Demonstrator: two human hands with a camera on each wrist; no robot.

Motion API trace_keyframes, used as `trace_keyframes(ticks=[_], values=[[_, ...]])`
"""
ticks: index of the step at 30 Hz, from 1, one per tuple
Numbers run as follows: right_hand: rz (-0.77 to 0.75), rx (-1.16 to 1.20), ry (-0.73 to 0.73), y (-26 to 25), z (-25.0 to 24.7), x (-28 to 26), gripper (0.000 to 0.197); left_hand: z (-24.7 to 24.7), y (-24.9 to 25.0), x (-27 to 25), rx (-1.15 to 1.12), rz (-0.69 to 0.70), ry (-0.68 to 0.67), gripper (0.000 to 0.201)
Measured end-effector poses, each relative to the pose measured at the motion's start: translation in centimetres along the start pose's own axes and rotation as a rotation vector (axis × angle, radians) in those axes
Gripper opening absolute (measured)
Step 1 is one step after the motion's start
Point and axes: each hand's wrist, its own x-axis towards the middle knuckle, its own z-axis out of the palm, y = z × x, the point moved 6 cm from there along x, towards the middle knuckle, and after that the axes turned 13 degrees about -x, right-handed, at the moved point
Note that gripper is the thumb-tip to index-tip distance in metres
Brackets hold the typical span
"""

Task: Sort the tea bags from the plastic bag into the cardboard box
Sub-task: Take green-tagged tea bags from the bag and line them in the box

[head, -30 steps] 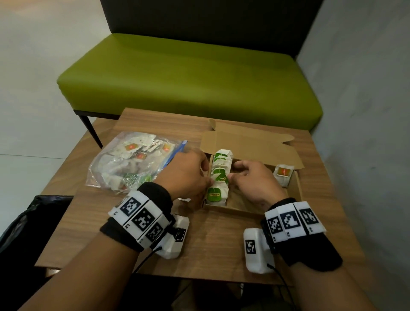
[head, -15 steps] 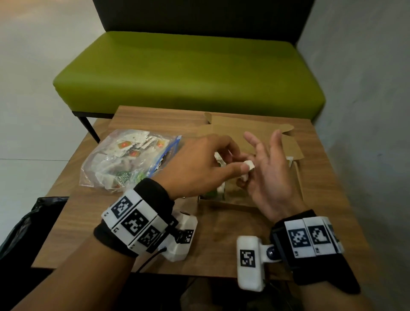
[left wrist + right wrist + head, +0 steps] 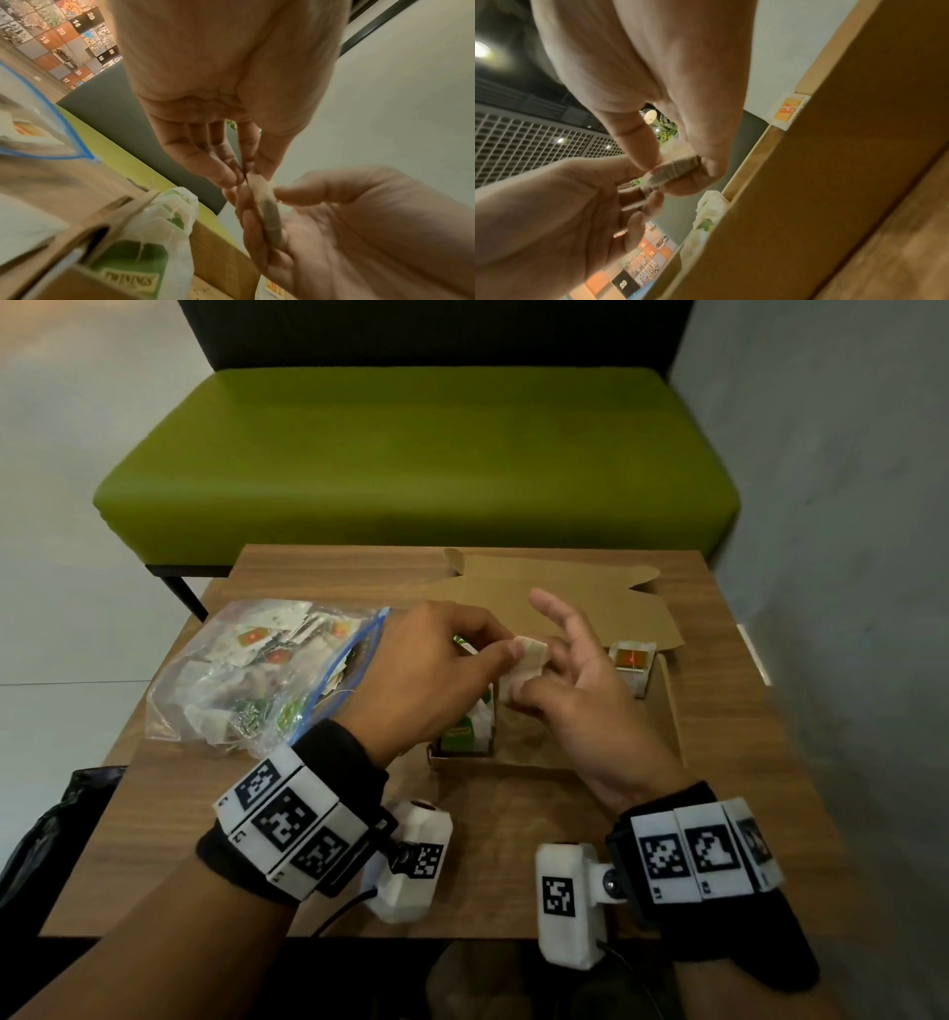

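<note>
Cardboard box (image 3: 670, 711) partly filled; plastic bag (image 3: 257, 675) beside it still full. Pinching one tea bag (image 3: 524, 667) between left hand (image 3: 431, 670) and right hand (image 3: 580, 695) above box.

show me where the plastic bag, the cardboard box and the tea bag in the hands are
plastic bag (image 3: 241, 680): head view, on its clear middle.
cardboard box (image 3: 672, 711): head view, on its right wall.
tea bag (image 3: 526, 667): head view, on its pale face between both hands.

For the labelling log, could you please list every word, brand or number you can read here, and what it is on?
"TWININGS": green tag of a tea bag in the cardboard box.
"20", "14", "15", "17": squares of the wall grid.
Orange tag print: too blurred.
Wrist markers: patterns only.
</note>
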Motion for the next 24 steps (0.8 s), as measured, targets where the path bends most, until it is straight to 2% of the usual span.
trace_keyframes(ticks=[3, 7, 10, 13, 20, 24], values=[[-0.042, -0.054, 0.123, 0.0, -0.3, 0.1, 0.055, -0.5, -0.5, 0.1, -0.135, -0.052, 0.061, 0.015], [-0.087, -0.141, 0.178, -0.5, -0.3, 0.0, 0.037, -0.7, -1.0, 0.0, -0.342, -0.153, 0.068, 0.013], [-0.118, -0.158, 0.167, -1.0, -0.2, -0.3, 0.029, -1.0, -0.8, 0.0, -0.351, -0.152, 0.051, 0.012], [-0.095, -0.030, 0.160, -1.3, -0.5, -0.3, 0.017, -1.3, -0.6, 0.1, -0.304, -0.115, 0.038, 0.013], [-0.066, -0.025, 0.270, -0.6, -1.8, -0.3, 0.017, -1.8, -0.5, 0.1, -0.350, -0.097, 0.093, 0.015], [-0.007, -0.251, 0.238, -0.2, -2.1, -0.2, 0.023, -2.9, 0.2, 0.3, -0.426, -0.075, 0.171, 0.013]])
